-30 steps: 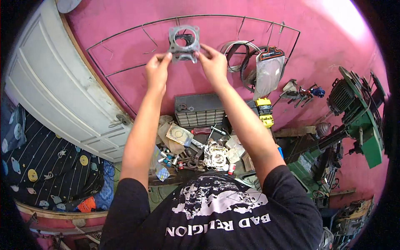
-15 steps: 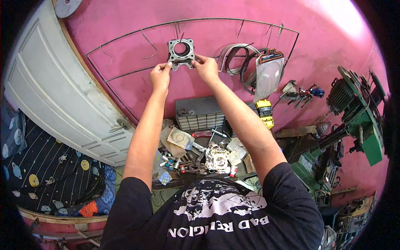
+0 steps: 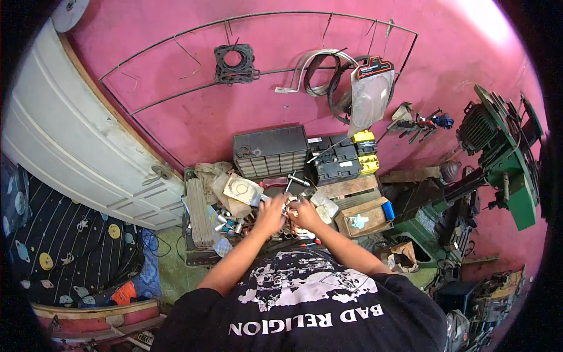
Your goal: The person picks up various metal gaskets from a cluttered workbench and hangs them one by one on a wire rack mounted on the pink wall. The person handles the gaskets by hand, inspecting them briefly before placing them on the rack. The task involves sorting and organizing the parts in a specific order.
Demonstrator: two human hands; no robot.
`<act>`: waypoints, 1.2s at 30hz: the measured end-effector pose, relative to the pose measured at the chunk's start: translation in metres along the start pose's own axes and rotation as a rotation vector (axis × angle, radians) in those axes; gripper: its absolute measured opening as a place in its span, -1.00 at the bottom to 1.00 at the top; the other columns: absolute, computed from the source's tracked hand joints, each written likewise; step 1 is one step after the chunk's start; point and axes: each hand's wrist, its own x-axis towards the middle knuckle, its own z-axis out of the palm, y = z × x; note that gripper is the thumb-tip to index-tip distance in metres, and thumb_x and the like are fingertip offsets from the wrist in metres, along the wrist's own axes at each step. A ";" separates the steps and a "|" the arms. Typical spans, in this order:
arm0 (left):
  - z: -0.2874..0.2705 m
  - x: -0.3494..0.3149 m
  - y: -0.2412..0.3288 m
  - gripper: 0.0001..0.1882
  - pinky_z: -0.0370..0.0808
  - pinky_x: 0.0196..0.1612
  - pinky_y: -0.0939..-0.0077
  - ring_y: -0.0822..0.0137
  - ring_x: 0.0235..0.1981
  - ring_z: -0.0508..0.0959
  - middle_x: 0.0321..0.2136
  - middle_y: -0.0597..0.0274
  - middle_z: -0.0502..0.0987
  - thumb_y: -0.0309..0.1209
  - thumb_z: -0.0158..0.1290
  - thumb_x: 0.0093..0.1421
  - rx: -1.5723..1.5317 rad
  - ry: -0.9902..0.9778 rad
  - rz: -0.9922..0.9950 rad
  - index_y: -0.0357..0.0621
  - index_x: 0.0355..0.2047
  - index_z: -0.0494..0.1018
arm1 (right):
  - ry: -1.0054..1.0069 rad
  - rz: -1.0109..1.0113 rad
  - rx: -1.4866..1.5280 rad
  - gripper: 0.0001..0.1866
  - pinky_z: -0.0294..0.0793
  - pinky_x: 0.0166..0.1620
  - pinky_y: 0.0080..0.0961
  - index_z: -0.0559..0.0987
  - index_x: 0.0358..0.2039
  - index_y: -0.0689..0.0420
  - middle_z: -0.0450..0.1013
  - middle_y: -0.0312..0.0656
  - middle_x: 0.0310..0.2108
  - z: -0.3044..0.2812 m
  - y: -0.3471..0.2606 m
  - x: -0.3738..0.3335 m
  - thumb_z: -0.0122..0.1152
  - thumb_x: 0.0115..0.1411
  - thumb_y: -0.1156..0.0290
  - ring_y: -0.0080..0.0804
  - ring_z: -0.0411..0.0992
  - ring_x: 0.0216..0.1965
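Note:
Over the cluttered workbench, my left hand [image 3: 271,214] and my right hand [image 3: 304,213] are close together, fingers pointing away from me. Blur and the clutter beneath hide how their fingers are set and whether they hold anything. Pale gasket pieces [image 3: 300,230] show just below them. A T-handle wrench [image 3: 298,179] lies just beyond the hands, and a clear packet with a ring-shaped gasket [image 3: 243,189] is to their left. Up on the pink wall, an engine cylinder block [image 3: 234,63] hangs from the wire rack, with neither hand on it.
The metal rack [image 3: 176,37] also carries belts [image 3: 328,73] and a plastic packet [image 3: 373,94]. Behind the hands stand a black drawer cabinet [image 3: 270,146] and black-and-yellow cases [image 3: 343,158]. A cardboard box [image 3: 365,217] is on the right, beside a green machine [image 3: 510,188]. A white door [image 3: 88,135] stands left.
Both hands have let go of the cylinder block, which now hangs on the rack. They have come down and toward me to the bench. The view has shifted slightly.

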 end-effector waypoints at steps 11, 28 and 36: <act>0.057 -0.048 0.012 -0.23 0.24 0.09 0.04 0.12 0.12 0.32 0.20 0.21 0.36 -0.15 0.35 -0.07 0.132 -0.202 0.024 0.02 0.19 0.41 | -0.257 -0.116 -0.409 -0.25 0.06 0.19 0.43 0.36 0.28 -0.42 0.22 -0.40 0.36 0.021 0.050 -0.074 0.38 0.03 0.00 -0.07 0.16 0.32; 0.056 -0.044 0.041 -0.73 0.26 -0.03 0.06 0.22 -0.07 0.44 0.02 0.42 0.54 -0.21 0.17 0.17 0.025 0.054 0.056 0.17 -0.11 0.64 | 0.019 -0.386 -0.310 -0.68 0.20 0.13 0.16 0.68 -0.13 -0.21 0.49 -0.36 0.01 0.005 0.056 -0.076 0.33 0.06 0.15 -0.30 0.32 0.12; 0.038 -0.037 0.033 -0.80 0.26 -0.06 0.25 0.33 -0.16 0.50 -0.21 0.46 0.65 -0.30 0.17 0.17 -0.071 0.315 -0.094 0.18 -0.19 0.67 | 0.219 -0.233 -0.284 -0.64 0.17 0.12 0.01 0.64 -0.08 -0.22 0.57 -0.44 -0.10 -0.029 0.051 -0.062 0.28 0.06 0.31 -0.36 0.40 0.01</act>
